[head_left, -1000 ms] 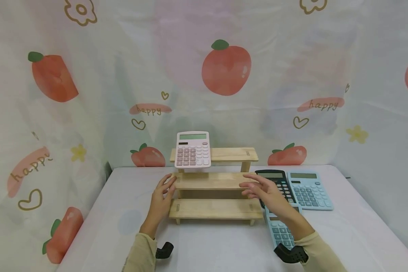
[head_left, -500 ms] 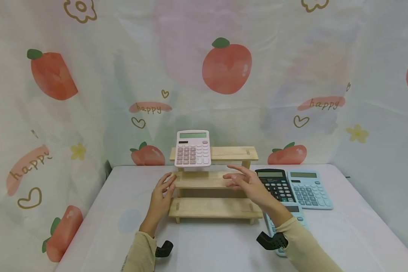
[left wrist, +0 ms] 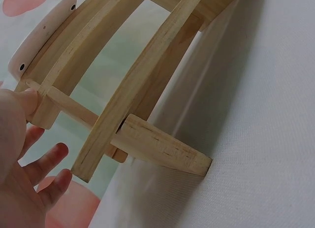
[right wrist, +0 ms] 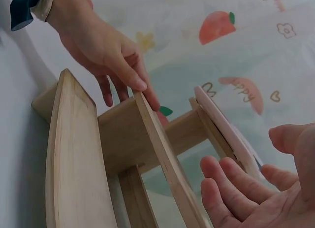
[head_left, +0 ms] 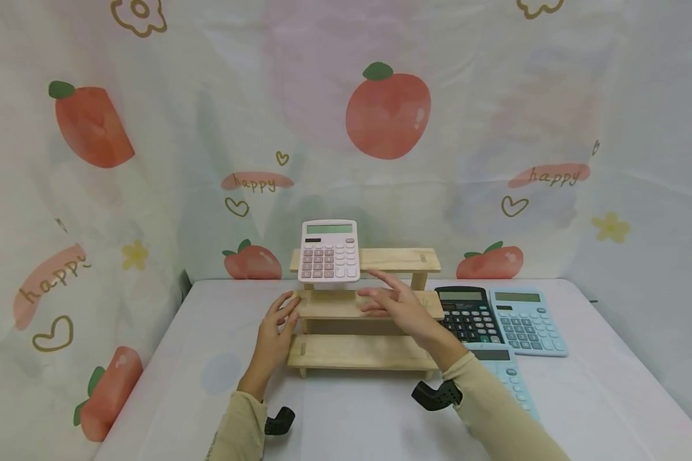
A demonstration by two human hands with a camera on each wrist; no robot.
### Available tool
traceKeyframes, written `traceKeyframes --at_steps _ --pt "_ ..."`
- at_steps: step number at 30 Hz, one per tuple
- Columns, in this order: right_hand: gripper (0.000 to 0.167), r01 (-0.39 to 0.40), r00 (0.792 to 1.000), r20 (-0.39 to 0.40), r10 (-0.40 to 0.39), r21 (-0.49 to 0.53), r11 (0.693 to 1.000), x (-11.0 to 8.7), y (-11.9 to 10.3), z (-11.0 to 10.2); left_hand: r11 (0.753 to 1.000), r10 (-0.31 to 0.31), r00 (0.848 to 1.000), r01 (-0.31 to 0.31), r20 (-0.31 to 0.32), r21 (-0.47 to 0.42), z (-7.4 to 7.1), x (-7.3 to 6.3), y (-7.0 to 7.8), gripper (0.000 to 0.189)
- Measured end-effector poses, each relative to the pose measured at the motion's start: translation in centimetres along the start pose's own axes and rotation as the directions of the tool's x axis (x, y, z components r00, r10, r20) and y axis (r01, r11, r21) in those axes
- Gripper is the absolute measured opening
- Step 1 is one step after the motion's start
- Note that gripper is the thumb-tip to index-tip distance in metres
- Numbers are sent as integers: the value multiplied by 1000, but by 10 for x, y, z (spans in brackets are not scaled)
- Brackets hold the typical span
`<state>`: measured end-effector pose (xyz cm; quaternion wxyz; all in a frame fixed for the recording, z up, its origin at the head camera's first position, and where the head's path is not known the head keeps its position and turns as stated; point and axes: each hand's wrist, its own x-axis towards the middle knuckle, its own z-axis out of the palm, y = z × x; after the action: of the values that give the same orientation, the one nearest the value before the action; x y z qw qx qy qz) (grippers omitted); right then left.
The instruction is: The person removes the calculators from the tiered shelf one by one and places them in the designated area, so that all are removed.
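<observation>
A three-tier wooden shelf stand stands on the table in the head view. On its top tier, at the left, a pink calculator leans back with its keys facing me. My left hand pinches the left end of the middle board between thumb and fingers, as the right wrist view also shows. My right hand hovers before the middle tier, just below and right of the calculator, its fingers loosely spread and holding nothing. In the right wrist view those fingers appear close to the calculator.
Right of the stand lie a black calculator and a light blue calculator side by side. Another blue calculator lies in front of them, partly under my right forearm. A patterned cloth hangs behind the table.
My right hand has moved left from the stand's right end, over the middle tier, toward the pink calculator. The left hand and the stand have stayed in place.
</observation>
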<state>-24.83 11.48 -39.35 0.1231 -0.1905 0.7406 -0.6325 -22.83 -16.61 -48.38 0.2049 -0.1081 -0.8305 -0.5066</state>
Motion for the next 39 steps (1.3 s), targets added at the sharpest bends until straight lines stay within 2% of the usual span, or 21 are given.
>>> traceKeyframes --at_steps 9,15,23,39 --pt "62 -83 994 -62 92 139 987 19 -6 14 1000 -6 1000 7 3 -11 -1 -1 3 38" --pt "65 -83 993 -74 97 169 982 30 -9 24 1000 -8 1000 8 -5 -5 -2 0 3 38" --pt "71 -73 987 -128 102 210 975 40 -9 30 1000 -11 1000 11 1 -7 -2 0 2 38" --pt "71 -29 972 -213 101 318 947 47 -3 36 1000 -22 1000 22 15 -7 -1 0 3 39"
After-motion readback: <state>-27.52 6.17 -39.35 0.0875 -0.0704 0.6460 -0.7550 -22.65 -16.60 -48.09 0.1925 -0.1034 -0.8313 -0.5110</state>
